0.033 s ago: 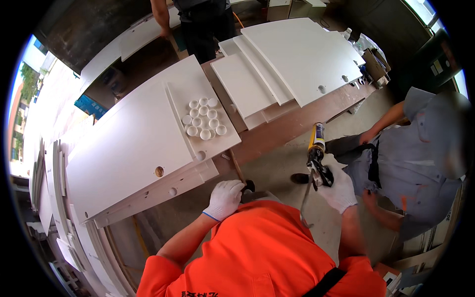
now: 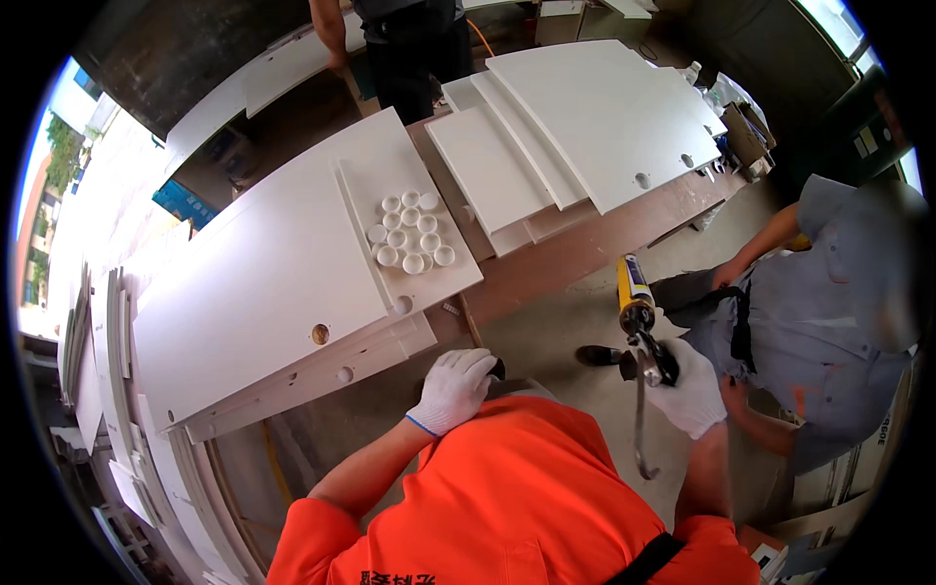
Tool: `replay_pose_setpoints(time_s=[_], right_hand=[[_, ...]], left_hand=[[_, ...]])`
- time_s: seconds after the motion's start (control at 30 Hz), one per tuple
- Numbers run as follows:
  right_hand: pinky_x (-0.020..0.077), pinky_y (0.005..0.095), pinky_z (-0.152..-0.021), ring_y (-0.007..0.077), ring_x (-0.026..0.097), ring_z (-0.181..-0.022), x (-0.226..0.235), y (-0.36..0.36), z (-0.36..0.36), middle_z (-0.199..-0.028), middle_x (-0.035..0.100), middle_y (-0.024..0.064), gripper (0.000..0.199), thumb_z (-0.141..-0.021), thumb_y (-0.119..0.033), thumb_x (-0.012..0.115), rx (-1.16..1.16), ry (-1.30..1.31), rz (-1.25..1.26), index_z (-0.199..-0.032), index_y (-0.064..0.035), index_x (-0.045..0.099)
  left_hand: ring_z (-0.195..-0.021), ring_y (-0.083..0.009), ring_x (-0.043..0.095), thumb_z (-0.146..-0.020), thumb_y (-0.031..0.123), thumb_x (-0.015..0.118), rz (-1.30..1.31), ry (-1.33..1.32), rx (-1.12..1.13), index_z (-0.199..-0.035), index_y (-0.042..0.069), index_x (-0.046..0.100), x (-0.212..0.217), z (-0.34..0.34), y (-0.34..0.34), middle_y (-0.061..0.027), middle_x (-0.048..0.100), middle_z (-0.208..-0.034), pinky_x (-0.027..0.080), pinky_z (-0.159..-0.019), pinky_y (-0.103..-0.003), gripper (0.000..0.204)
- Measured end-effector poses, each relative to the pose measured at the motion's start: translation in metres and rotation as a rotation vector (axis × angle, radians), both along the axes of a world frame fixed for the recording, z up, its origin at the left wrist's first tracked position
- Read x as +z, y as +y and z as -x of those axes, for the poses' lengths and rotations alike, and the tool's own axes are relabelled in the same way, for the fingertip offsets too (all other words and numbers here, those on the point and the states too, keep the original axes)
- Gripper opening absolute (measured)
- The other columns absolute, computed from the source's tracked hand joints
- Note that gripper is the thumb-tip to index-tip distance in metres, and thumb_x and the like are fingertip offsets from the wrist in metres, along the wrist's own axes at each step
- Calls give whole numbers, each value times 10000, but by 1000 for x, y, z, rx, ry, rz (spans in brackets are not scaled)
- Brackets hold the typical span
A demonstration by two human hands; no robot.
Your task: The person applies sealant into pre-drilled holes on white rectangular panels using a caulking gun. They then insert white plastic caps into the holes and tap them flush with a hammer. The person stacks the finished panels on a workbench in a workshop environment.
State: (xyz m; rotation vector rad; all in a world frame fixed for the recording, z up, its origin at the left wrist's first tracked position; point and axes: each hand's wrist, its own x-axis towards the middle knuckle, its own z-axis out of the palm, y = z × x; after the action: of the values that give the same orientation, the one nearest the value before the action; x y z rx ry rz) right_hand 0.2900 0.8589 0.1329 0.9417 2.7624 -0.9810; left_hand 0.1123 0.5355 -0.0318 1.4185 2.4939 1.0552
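Off the near side of the tabletop [image 2: 575, 246], a caulking gun [image 2: 639, 310] is gripped by the right hand [image 2: 687, 390], whose white glove hides part of the handle; its nozzle cannot be made out. The barrel looks yellow with a dark-and-white label, and a metal rod, bent at its end, trails behind. The left hand [image 2: 451, 390] curls before the orange shirt [image 2: 487, 478] (fingertips hidden, so I cannot tell whether it holds anything). Beyond, small white cups [image 2: 428, 223] cluster on a white panel [image 2: 431, 285]; a co-worker [image 2: 414, 54] is cut off above.
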Motion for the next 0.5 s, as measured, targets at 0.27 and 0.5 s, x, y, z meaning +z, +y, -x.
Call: replay_pose_setpoints(time_s=[0.27, 0.5], right_hand=[[570, 330, -696, 239, 740, -745, 108, -37, -64, -874, 757, 111, 417, -733, -178, 871, 304, 177, 462, -1054, 52, 738], [537, 276, -795, 133, 682, -974, 72, -82, -14, -1235, 717, 129, 797, -796, -259, 879, 251, 162, 813, -1451, 93, 594]], left_hand=[[-1180, -352, 692, -702, 202, 881, -326, 258, -183, -1293, 84, 644, 141, 15, 54, -141, 689, -1279, 556, -1052, -508, 647], [-938, -284, 733, -632, 164, 885, -284, 258, 84, -1050, 144, 679, 152, 35, -38, -45, 729, -1011, 587, -858, -463, 467]])
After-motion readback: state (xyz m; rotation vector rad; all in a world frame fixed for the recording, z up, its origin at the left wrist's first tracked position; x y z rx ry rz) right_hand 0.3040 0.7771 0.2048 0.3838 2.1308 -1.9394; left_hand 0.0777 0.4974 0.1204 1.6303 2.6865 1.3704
